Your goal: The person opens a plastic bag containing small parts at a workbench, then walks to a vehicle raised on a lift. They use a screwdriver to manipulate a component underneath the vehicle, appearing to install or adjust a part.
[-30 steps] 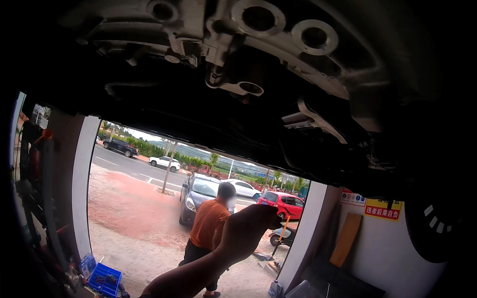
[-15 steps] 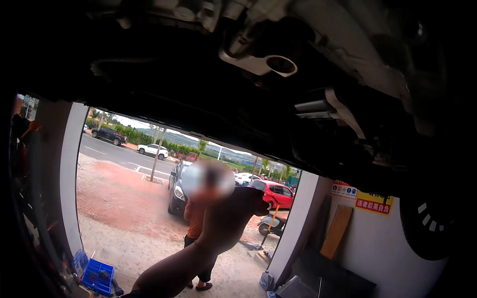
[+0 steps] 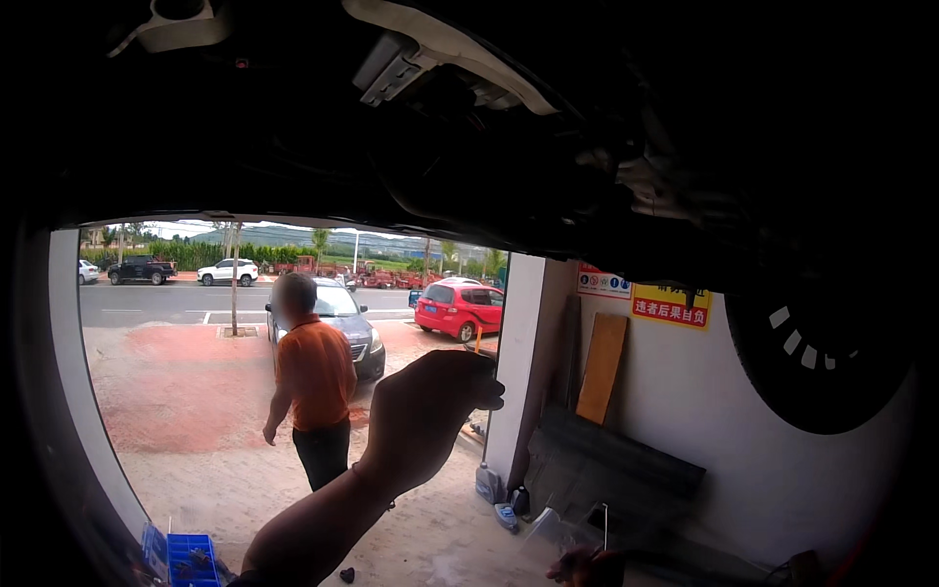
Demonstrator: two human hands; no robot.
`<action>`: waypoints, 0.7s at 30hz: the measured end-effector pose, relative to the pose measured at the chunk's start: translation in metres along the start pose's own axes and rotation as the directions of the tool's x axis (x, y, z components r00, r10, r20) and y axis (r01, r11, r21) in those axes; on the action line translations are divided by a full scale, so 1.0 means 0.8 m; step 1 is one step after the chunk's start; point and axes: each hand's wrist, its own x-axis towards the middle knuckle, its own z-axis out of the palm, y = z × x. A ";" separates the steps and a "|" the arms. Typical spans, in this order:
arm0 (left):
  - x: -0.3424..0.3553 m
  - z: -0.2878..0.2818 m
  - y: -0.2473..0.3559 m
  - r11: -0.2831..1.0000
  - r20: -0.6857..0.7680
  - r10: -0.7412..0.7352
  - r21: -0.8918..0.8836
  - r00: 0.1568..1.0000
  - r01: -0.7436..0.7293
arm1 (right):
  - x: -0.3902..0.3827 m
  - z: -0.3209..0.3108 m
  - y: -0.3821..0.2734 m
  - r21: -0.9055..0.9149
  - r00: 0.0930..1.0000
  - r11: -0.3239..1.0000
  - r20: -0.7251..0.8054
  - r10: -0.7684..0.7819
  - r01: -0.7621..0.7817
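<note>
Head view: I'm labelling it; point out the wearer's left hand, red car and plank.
Wearer's left hand (image 3: 419,416), head view: its middle.
Red car (image 3: 458,311), head view: middle of its body.
Plank (image 3: 603,368), head view: its broad face.

left grip (image 3: 416,423): shadowed, contents indiscernible | right grip (image 3: 579,567): cut by lower edge | blue tray (image 3: 189,539): likewise | co-worker's head (image 3: 296,294): blurred

Person (image 3: 315,377) in orange top outside, nr a dark car (image 3: 367,347) — red car (image 3: 458,311) to R, white SUV (image 3: 228,272) across the rd (image 3: 147,308). Wood plank (image 3: 603,370) leans on R wall (image 3: 675,391), below-left of yellow/red sign (image 3: 670,305) — blue tray (image 3: 207,541) bottom L.
</note>
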 end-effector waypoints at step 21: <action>-0.054 0.150 -0.045 0.620 0.050 -0.407 -0.718 0.912 0.316 | 0.043 -0.060 0.047 -0.053 0.995 0.996 -0.073 0.074 -0.078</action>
